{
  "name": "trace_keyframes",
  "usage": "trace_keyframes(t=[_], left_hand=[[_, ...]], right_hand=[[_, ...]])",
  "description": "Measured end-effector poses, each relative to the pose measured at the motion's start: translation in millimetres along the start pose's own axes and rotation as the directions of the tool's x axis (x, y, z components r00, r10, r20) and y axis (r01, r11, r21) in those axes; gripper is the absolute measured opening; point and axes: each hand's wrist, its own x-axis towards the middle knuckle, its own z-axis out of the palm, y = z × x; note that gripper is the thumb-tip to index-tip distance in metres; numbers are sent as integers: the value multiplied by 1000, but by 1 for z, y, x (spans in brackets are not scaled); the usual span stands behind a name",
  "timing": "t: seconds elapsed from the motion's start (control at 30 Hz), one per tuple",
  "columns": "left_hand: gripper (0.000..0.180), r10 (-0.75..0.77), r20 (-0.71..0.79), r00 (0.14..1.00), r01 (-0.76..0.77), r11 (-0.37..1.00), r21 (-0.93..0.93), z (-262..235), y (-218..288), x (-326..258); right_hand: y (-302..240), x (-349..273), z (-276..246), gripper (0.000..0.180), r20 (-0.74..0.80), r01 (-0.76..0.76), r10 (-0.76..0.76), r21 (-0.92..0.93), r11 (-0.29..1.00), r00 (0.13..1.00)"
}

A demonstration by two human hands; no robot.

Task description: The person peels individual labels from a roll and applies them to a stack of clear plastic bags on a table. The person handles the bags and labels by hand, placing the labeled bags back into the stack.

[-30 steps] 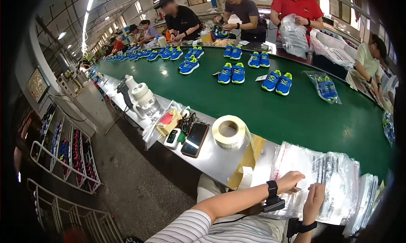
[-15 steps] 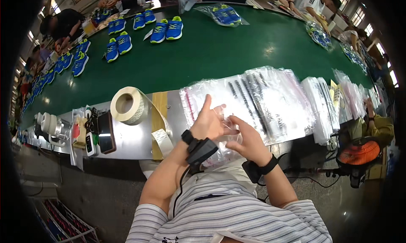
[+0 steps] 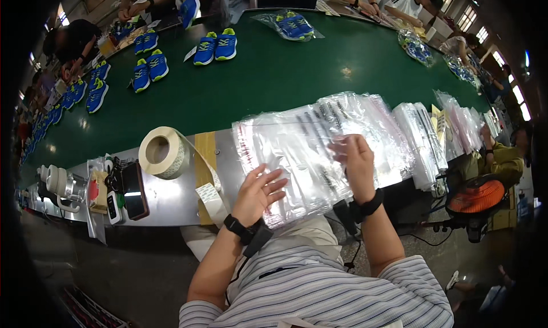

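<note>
A stack of clear plastic bags (image 3: 297,157) lies in front of me on the metal edge of the table. My left hand (image 3: 258,195) is over the near left part of the stack, its fingers spread and nothing in them. Over the middle of the bags is my right hand (image 3: 358,162), its fingers bent toward the left. Motion blur on those fingertips and the clear film beneath them hide whether they pinch a bag. Dark printing on the bags shows blurred between the hands.
Left of the bags stand a roll of labels (image 3: 164,152) and a phone (image 3: 135,191). Blue shoes (image 3: 215,48) sit on the green belt (image 3: 274,77), a bagged pair (image 3: 294,26) farther back. More bags (image 3: 421,142) and an orange fan (image 3: 478,199) are at right. Co-workers line the far side.
My hands have moved apart: the left down and to the left, the right up and to the right. The camera view has shifted a little. Across the belt, a gloved hand now lifts a blue shoe.
</note>
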Motion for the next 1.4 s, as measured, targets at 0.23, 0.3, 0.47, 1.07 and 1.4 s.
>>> trace_keyframes(t=[0.23, 0.3, 0.47, 1.07, 1.4], left_hand=[[58, 187, -113, 976, -178, 980, 85, 4, 8, -62], [39, 262, -73, 962, -227, 922, 312, -23, 8, -100], [27, 738, -259, 623, -147, 436, 888, -65, 17, -134], [33, 805, -29, 593, -116, 120, 986, -22, 20, -126], [20, 673, -202, 711, -208, 476, 854, -25, 37, -107]], right_hand=[[28, 22, -192, 23, -451, -282, -362, -856, 433, 816], [36, 2, -215, 19, -466, -241, -510, -862, 445, 723], [12, -19, -118, 13, -151, 192, -594, -859, 474, 791], [42, -66, 122, 14, 748, 39, 206, -296, 954, 631], [44, -70, 157, 14, 708, 121, 61, -204, 971, 703]])
